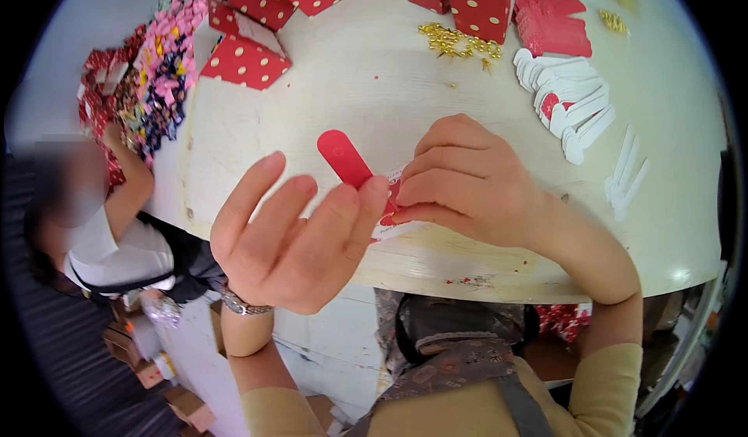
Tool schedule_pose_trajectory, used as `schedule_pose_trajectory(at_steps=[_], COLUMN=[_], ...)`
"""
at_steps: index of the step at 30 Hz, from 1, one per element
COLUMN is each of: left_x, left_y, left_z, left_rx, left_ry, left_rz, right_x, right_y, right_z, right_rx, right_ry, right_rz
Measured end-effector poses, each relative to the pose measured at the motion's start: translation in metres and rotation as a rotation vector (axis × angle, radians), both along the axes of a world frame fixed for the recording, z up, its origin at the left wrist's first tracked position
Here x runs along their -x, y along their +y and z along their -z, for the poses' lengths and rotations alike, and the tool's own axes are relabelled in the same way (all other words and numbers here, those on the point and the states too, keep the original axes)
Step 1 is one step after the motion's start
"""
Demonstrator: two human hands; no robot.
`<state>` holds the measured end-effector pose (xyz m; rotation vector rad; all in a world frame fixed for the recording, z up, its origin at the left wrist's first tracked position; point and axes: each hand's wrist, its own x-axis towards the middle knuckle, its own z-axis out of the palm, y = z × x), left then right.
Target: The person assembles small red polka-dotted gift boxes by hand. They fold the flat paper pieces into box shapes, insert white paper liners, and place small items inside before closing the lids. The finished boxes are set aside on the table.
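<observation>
My left hand [300,238], with a watch on its wrist, pinches a red rounded-end paper strip [343,156] between thumb and forefinger; the other fingers are loosely bent. Against it, my right hand [471,184] has its fingertips closed together at the strip's lower end. Whatever small thing they grip is hidden. Between and below the fingertips shows a red and white printed card [393,222], partly covered by both hands. The hands are just above the near part of the pale table [327,86].
Red boxes with cream dots [479,4] stand along the far side. Small gold-coloured metal fasteners [460,43] lie before them. Red card pieces [549,20] and white rounded strips [565,98] are at right. At left, a person [117,219] sits beside a heap of colourful bows [167,70].
</observation>
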<state>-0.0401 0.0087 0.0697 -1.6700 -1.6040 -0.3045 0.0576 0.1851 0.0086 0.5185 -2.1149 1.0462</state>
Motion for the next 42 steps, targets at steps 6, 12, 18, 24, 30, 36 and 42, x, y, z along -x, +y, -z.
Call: schedule_pose_trajectory(at_steps=[6, 12, 18, 24, 30, 36, 42], left_x=[-0.014, -0.029, -0.031, -0.028, -0.028, -0.025, -0.027], left_y=[-0.011, -0.007, -0.007, -0.012, -0.013, -0.012, -0.011], left_z=[0.005, 0.019, 0.020, 0.018, 0.022, 0.024, 0.025], left_rx=[0.118, -0.068, -0.124, -0.117, -0.155, -0.129, -0.153], left_ry=[-0.988, -1.483, -1.599, -1.656, -1.716, -1.701, -1.677], left_rz=[-0.137, -0.090, -0.037, -0.017, 0.033, 0.072, 0.044], right_x=[-0.001, -0.005, -0.007, -0.005, -0.006, -0.007, -0.010], right_y=[-0.002, -0.002, -0.004, -0.005, -0.004, -0.005, -0.007], right_z=[0.012, 0.012, 0.013, 0.012, 0.013, 0.012, 0.010], right_rx=[0.073, 0.133, 0.160, 0.136, 0.129, 0.143, 0.122], right_ry=[0.052, 0.025, -0.009, 0.004, 0.001, -0.023, -0.085], right_rz=[-0.010, -0.020, 0.016, 0.035, 0.022, 0.049, 0.115])
